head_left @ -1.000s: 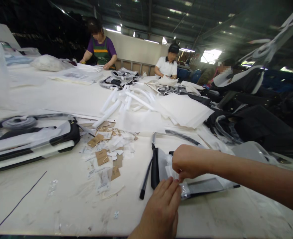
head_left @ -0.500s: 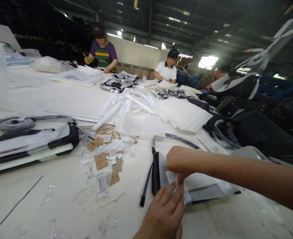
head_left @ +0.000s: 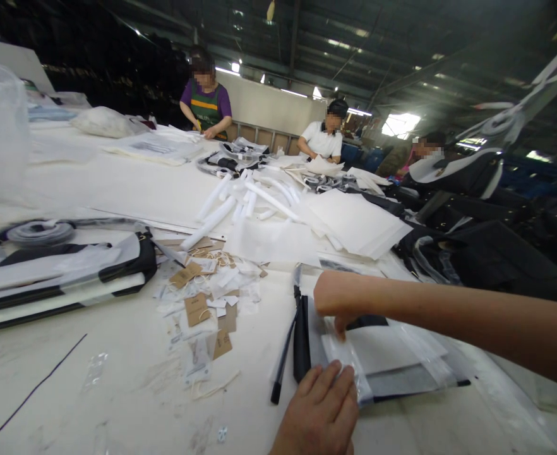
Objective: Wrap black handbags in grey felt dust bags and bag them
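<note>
My left hand (head_left: 319, 412) lies at the bottom of the view with its fingers stretched flat on the near corner of a clear plastic bag (head_left: 387, 360) that holds a white and dark folded item. My right hand (head_left: 336, 300) reaches in from the right above the bag's far edge, fingers curled and pinching the plastic. A black strap (head_left: 300, 335) and a thin black cord (head_left: 283, 360) lie just left of the bag on the white table (head_left: 117, 385).
A scatter of brown and white paper tags (head_left: 203, 303) lies left of the bag. A bagged black-and-white item (head_left: 60, 272) sits at the left. White rolls (head_left: 240, 202) and sheets (head_left: 354, 221) lie mid-table, dark garments (head_left: 487, 253) at the right. Three people work at the far side.
My right hand has lifted a little and shifted left along the bag's edge. My left hand slid lower and flattened on the bag's near corner; more of the bag shows.
</note>
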Demonstrator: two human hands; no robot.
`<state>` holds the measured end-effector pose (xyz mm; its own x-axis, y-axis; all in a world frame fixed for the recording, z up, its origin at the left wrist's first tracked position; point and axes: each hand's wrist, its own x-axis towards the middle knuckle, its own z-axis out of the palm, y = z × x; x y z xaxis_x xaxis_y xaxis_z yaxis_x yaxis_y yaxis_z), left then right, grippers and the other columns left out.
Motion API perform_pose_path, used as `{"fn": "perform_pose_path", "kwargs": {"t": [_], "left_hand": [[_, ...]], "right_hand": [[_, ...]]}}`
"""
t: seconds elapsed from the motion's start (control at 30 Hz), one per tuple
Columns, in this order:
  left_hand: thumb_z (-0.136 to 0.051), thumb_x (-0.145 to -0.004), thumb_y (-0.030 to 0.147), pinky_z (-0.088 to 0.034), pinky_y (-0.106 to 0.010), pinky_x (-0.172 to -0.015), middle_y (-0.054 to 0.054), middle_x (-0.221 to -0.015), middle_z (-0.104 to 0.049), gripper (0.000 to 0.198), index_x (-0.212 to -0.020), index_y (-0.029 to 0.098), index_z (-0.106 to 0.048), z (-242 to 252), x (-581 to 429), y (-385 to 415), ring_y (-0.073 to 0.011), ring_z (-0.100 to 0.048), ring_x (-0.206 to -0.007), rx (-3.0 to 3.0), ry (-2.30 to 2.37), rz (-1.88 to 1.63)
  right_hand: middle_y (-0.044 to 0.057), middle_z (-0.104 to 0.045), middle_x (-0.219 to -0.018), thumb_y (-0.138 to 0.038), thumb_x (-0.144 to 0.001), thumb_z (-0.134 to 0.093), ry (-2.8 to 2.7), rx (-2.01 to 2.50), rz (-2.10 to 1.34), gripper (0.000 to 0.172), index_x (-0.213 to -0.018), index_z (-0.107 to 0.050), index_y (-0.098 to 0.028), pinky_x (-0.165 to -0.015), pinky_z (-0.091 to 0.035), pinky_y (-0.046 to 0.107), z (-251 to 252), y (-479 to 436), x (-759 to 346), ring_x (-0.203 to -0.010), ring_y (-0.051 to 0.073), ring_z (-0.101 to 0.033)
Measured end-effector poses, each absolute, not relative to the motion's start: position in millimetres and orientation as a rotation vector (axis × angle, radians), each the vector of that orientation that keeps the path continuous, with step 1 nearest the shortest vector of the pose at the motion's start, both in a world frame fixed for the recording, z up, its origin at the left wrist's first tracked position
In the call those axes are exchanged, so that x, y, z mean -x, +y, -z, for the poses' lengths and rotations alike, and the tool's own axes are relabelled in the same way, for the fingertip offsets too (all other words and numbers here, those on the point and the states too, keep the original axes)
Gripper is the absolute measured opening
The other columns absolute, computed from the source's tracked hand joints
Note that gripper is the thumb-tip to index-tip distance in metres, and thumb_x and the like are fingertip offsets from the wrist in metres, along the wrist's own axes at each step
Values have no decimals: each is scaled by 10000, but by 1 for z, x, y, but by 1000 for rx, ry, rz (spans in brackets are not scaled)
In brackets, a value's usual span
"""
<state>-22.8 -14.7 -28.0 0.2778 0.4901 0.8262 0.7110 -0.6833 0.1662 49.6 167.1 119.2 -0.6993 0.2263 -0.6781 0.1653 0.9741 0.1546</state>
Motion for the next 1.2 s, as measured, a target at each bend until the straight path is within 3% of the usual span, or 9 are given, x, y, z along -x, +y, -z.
{"fn": "perform_pose_path", "kwargs": {"t": [0.13,0.27,0.37,0.47,0.53,0.83,1.0,1.1,1.2], "left_hand": [[-435,-895,179,-488,-320,-1000,-30,-1333,-647,328,-1070,162,-712,32,22,-14,-199,-582,-1205,2278,-1103,1380],[-459,-907,198,-462,-312,-1044,-39,-1348,-635,299,-1069,169,-709,37,19,-11,-193,-588,-1208,2231,-1075,1405],[-461,-918,189,-436,-307,-1082,-29,-1315,-657,277,-1021,174,-717,40,17,-8,-184,-599,-1192,2193,-1064,1448],[-473,-934,206,-437,-309,-1090,-42,-1327,-649,263,-1029,171,-716,42,18,-8,-187,-595,-1204,2198,-1047,1444],[-469,-947,228,-457,-316,-1077,-57,-1360,-626,285,-1093,162,-706,42,22,-10,-202,-580,-1235,2264,-1025,1369],[-444,-798,102,-542,-332,-992,-65,-1379,-613,481,-1233,102,-649,32,36,-16,-228,-561,-1271,2493,-1057,1130],[-465,-709,107,-530,-354,-1027,-63,-1413,-583,594,-1284,83,-611,23,36,-20,-231,-538,-1299,2562,-1107,1072],[-458,-688,87,-520,-352,-1038,-44,-1419,-578,617,-1285,96,-611,18,37,-22,-221,-531,-1306,2544,-1101,1045],[-459,-680,88,-508,-356,-1050,-50,-1423,-574,626,-1287,95,-612,13,38,-24,-225,-519,-1320,2540,-1085,1038]], "right_hand": [[31,-691,-602,-355,-622,-894,2397,-477,-130,226,-627,-735,-195,-637,-400,291,-123,204,-54,-713,230,-673],[103,-750,-843,-307,-857,-718,2477,-780,-184,156,-844,-755,-156,-691,-446,309,-135,216,-75,-833,251,-688],[99,-734,-1062,-456,-894,-668,2589,-909,85,401,-1186,-688,-182,-780,-490,306,-132,191,-103,-938,233,-681],[131,-629,-1309,-545,-694,-815,2660,-960,599,921,-1471,-467,-193,-983,-454,376,-113,156,-127,-1157,294,-594],[160,-591,-1347,-546,-597,-863,2653,-1043,723,1064,-1495,-435,-168,-1052,-401,447,-96,141,-135,-1220,347,-533],[65,-707,-1061,-545,-538,-872,2550,-1210,1173,793,-1218,-677,-188,-890,-493,343,-54,175,-138,-970,254,-648],[68,-754,-944,-587,-826,-619,2654,-1324,1262,478,-996,-756,-162,-895,-504,345,-51,176,-142,-932,242,-684],[108,-734,-1129,-559,-929,-471,2741,-1448,1192,512,-1156,-723,-176,-1014,-447,410,-59,157,-146,-1087,273,-653],[116,-566,-1431,-603,-793,-679,2819,-1375,1077,777,-1453,-512,-228,-1153,-298,483,-65,131,-150,-1317,322,-502]]}}
